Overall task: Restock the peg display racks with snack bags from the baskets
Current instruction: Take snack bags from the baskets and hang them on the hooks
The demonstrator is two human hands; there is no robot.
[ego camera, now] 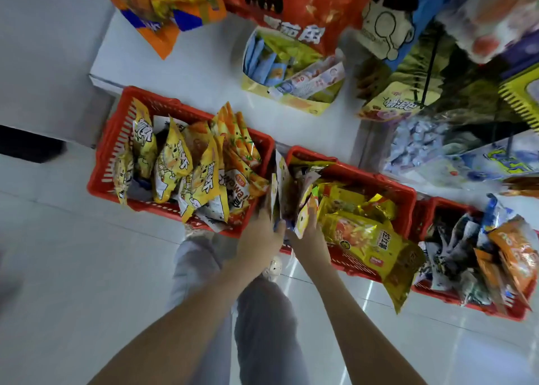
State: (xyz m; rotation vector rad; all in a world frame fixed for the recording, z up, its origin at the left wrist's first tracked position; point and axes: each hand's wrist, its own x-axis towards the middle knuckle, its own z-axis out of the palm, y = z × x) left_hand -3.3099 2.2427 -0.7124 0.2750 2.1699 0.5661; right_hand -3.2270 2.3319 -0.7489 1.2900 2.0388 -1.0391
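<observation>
Floor tiles [73, 268] fill most of my feed, pale and glossy, with a white shelf base [189, 72] along the far side. Three red baskets sit in a row on the floor in front of it. The left basket [102, 163] is stuffed with yellow and orange snack bags standing on edge. The middle basket [379, 180] has gold and yellow ones, and the right basket [431, 206] has blue-white and orange ones.

Up top, hanging bags crowd the frame, a red monster bag [291, 2] and an orange bag [163, 11] among them. A yellow box [291, 101] of small packets sits on the shelf base. One big yellow bag [370, 244] flops over the middle basket's near rim.

Now the bit I care about: a bundle [284, 189] of flat bags is held upright over the gap between the left and middle baskets. The left hand [259, 239] has its fingers curled round the bundle's left side and the right hand [309, 236] grips the right side. It's too blurry to make out the exact pinch.
</observation>
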